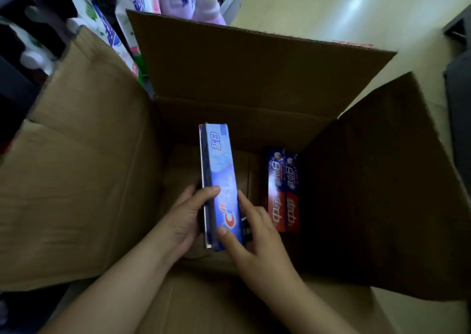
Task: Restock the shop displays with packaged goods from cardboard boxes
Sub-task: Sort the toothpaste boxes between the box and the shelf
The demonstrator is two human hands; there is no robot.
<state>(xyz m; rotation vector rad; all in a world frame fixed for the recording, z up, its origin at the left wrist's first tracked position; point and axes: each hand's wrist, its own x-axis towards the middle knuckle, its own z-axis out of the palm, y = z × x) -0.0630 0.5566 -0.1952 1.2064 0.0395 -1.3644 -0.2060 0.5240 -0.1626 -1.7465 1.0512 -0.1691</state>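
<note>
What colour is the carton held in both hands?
Light blue, darker blue side; carton, head view.

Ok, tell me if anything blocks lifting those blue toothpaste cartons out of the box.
Nothing visible does. Both hands, left hand and right hand, grip the blue cartons inside the cardboard box; its flaps are folded outward and the opening above is clear.

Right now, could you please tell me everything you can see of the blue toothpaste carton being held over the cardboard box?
The blue toothpaste carton is a long, slim printed card pack, light blue with white characters and a red-and-white logo near its lower end. It looks closed and undamaged. It is held lengthwise, pointing away, above the open cardboard box. The left hand grips its left edge; the right hand pinches its right side. Something thin and dark lies against its left face, unclear what.
</note>
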